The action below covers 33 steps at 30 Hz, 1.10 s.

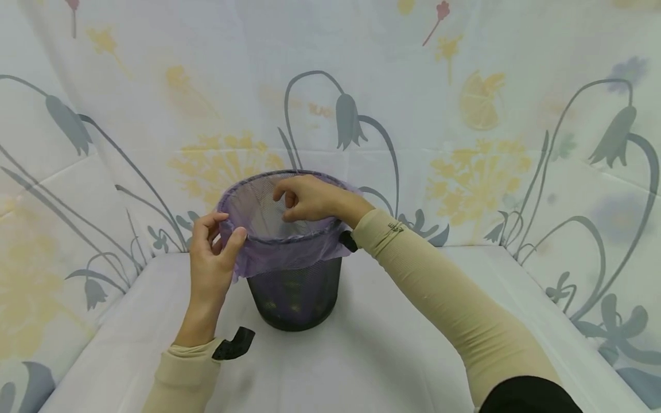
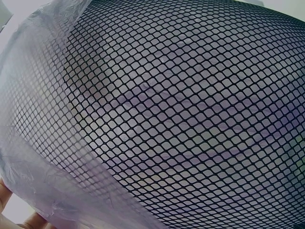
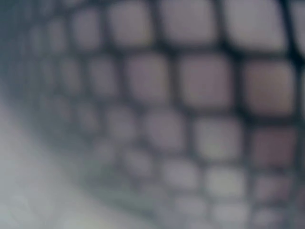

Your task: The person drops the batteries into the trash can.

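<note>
A black mesh wastebasket [image 1: 294, 298] stands upright, lined with a thin purple plastic bag [image 1: 289, 256] folded over its rim and hanging down outside. My left hand [image 1: 212, 258] is at the left of the rim, thumb and forefinger apart, fingertips right at the bag. My right hand [image 1: 312, 198] reaches over the right side of the rim, its loosely curled fingers above the opening with nothing visible in them. The left wrist view shows the mesh wall [image 2: 190, 114] close up, the bag's fold [image 2: 28, 171] and fingertips at lower left. Blurred mesh [image 3: 205, 90] fills much of the right wrist view.
The wastebasket stands on a white cloth-covered table [image 1: 392, 344]. A flower-printed curtain [image 1: 382, 74] hangs behind it and along both sides. A black wrist-camera mount [image 1: 234, 344] juts from the left sleeve, beside the basket's lower left.
</note>
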Motion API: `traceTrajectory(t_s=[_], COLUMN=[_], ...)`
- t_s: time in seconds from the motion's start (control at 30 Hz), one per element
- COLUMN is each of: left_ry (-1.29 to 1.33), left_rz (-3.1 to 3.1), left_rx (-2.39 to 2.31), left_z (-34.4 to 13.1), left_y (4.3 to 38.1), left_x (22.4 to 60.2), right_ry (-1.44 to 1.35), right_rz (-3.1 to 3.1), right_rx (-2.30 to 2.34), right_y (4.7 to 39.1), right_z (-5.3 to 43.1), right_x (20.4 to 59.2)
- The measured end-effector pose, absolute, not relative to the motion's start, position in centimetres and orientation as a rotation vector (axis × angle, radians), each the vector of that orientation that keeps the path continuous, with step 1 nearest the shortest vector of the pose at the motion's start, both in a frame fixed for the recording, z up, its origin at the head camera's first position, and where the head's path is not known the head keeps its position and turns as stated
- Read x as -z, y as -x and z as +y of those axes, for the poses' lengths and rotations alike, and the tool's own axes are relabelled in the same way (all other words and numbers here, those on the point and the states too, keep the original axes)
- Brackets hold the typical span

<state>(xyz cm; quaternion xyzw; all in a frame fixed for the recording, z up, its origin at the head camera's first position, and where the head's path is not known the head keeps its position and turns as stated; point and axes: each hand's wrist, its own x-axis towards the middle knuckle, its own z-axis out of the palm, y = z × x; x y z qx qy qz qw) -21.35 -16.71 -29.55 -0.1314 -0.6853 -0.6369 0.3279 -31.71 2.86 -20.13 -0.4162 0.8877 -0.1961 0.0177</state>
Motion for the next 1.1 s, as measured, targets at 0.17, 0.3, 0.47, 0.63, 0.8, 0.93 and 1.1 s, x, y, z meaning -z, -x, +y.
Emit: traceTrajectory(t_s=[0.17, 0.3, 0.47, 0.63, 0.8, 0.93, 1.1], left_ry=[0.351, 0.345, 0.336, 0.326, 0.346, 0.336, 0.284], left_rz=[-1.795, -1.807, -1.816, -1.835, -1.811, -1.801, -1.800], left_rx=[1.661, 1.652, 1.639, 1.637, 1.672, 1.631, 1.507], left_z=[-16.6, -16.6, -16.7, -16.7, -16.8, -16.8, -16.7], left_y=[21.4, 21.3, 21.2, 21.1, 21.1, 21.3, 21.2], left_x=[29.5, 29.4, 29.3, 29.5, 29.5, 29.7, 29.8], right_ry=[1.300, 1.333, 1.449, 1.607, 1.696, 1.771, 1.802], right_rz=[2.777, 2.799, 2.832, 2.843, 2.845, 2.861, 2.963], right_rx=[0.639, 0.676, 0.721, 0.787, 0.884, 0.981, 1.018], right_y=[31.7, 31.5, 30.6, 28.7, 26.6, 25.5, 25.0], right_z=[3.0, 3.3, 4.1, 5.9, 8.7, 11.4, 14.8], right_x=[20.0, 19.7, 19.3, 19.3, 19.6, 20.4, 22.1])
